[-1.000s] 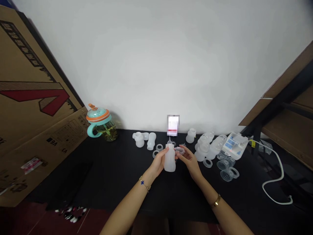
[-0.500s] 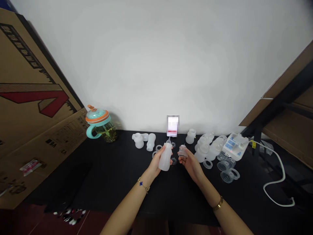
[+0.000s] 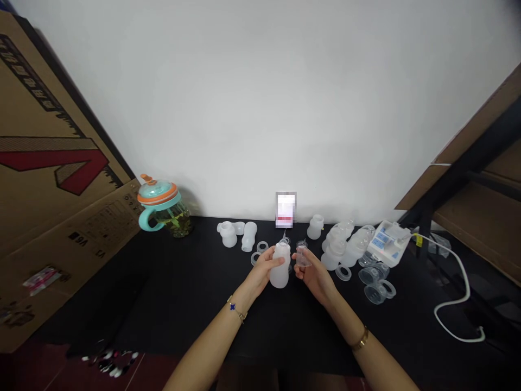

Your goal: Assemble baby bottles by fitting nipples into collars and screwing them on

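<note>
My left hand (image 3: 259, 274) is closed round a translucent white baby bottle (image 3: 279, 276), held upright with a clear nipple (image 3: 284, 239) showing at its mouth. To the right, apart from the bottle, a clear bottle cap (image 3: 302, 255) is in the fingers of my right hand (image 3: 317, 276). Two pale rings (image 3: 256, 258) lie left of the bottle. Further left are several bottle bodies (image 3: 228, 235), some on their sides. One open bottle (image 3: 315, 227) stands behind my right hand. Several capped bottles (image 3: 334, 251) lie or stand to its right, with another ring (image 3: 343, 272) in front.
Clear caps (image 3: 375, 294) lie at the right beside a white box with blue labels (image 3: 389, 242) and a white cable (image 3: 468, 266). A lit, blurred screen (image 3: 285, 210) stands against the wall. A teal-handled jug (image 3: 173, 214) and a large carton (image 3: 61, 217) are at the left.
The bottle has turned more upright and moved slightly right, closer to the clear cap. My left thumb now lies across its front. The whole view has shifted a little.
</note>
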The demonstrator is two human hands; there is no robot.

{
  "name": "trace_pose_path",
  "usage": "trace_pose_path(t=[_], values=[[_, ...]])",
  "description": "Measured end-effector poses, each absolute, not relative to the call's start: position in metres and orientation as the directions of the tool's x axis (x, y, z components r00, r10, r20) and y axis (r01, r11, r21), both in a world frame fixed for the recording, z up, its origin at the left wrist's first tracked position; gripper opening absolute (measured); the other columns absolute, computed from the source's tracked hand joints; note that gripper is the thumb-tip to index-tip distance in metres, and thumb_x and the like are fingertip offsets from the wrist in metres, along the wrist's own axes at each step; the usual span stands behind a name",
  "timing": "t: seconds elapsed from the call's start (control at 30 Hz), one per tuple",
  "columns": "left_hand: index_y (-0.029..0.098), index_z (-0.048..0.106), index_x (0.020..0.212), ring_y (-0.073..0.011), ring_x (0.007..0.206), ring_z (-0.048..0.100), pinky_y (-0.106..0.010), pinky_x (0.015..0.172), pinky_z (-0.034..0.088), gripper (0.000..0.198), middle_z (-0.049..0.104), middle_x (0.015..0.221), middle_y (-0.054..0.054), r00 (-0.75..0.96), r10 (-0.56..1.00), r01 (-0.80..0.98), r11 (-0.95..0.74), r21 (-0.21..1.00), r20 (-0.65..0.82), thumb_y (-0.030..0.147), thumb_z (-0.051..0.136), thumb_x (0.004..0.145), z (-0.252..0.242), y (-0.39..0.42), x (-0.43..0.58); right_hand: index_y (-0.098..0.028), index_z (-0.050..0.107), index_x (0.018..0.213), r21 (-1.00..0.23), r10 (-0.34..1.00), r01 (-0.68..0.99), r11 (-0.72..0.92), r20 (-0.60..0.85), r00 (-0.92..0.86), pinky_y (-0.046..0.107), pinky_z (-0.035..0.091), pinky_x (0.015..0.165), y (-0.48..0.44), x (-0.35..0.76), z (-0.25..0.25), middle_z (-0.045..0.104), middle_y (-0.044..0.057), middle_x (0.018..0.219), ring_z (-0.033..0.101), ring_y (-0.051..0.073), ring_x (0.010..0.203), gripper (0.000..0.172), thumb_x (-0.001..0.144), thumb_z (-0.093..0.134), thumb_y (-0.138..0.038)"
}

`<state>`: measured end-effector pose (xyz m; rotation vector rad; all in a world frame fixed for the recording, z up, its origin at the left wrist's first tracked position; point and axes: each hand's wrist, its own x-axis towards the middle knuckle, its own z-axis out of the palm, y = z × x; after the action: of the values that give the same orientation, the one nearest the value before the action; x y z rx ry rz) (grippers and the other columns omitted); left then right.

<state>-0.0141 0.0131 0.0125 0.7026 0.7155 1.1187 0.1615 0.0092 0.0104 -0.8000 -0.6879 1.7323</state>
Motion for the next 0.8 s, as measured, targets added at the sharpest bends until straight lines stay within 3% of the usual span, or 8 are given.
trace_pose_path(t=[0.17,0.37,0.53,0.67,0.8], values=[[0.012,0.07,0.103,-0.0246,0.08,0.071,-0.031,0.07,0.052,0.045,0.075,0.097,-0.014,0.299,0.927,-0.571,0.362,0.737,-0.224,0.047,0.079,0.076,0.0122,0.0129,-0.0143,-0.025,0.069,0.108,-0.722,0.938,-0.607,-0.331,-0.181,-0.297,0.025,0.04,0.047,0.0098,0.161,0.0115,0.068,0.001,0.086,0.054,0.012,0.055,0.036,0.084,0.068,-0.052],[0.01,0.07,0.109,-0.028,0.088,0.072,-0.035,0.077,0.054,0.045,0.075,0.097,-0.015,0.367,0.9,-0.599,0.423,0.68,-0.236,0.05,0.064,0.088,0.0133,0.0131,-0.0133,-0.021,0.069,0.114,-0.68,0.925,-0.638,-0.362,-0.175,-0.338,0.031,0.053,0.068,0.0077,0.1613,0.0164,0.072,0.006,0.094,0.065,0.019,0.077,0.035,0.087,0.064,-0.042],[0.01,0.071,0.106,-0.0252,0.08,0.072,-0.032,0.071,0.054,0.041,0.076,0.095,-0.015,0.34,0.906,-0.603,0.416,0.681,-0.252,0.047,0.062,0.089,0.0151,0.0141,-0.0138,-0.022,0.07,0.111,-0.715,0.942,-0.621,-0.322,-0.177,-0.284,0.036,0.052,0.087,0.0074,0.163,0.0133,0.074,0.006,0.102,0.069,0.021,0.092,0.031,0.086,0.069,-0.04],[0.01,0.073,0.103,-0.0249,0.083,0.071,-0.03,0.072,0.053,0.036,0.075,0.101,-0.015,0.319,0.915,-0.595,0.396,0.7,-0.246,0.04,0.068,0.085,0.013,0.0149,-0.0145,-0.026,0.068,0.107,-0.731,0.951,-0.62,-0.284,-0.135,-0.277,0.033,0.05,0.086,0.0059,0.1632,0.0157,0.073,0.003,0.108,0.067,0.021,0.105,0.029,0.081,0.078,-0.033],[0.011,0.073,0.104,-0.0266,0.09,0.07,-0.032,0.078,0.051,0.037,0.075,0.102,-0.014,0.309,0.931,-0.592,0.346,0.728,-0.192,0.036,0.076,0.077,0.0123,0.0141,-0.014,-0.028,0.067,0.103,-0.726,0.958,-0.631,-0.273,-0.144,-0.249,0.031,0.049,0.082,0.0045,0.1626,0.0178,0.073,0.0,0.105,0.067,0.018,0.095,0.033,0.074,0.084,-0.027]])
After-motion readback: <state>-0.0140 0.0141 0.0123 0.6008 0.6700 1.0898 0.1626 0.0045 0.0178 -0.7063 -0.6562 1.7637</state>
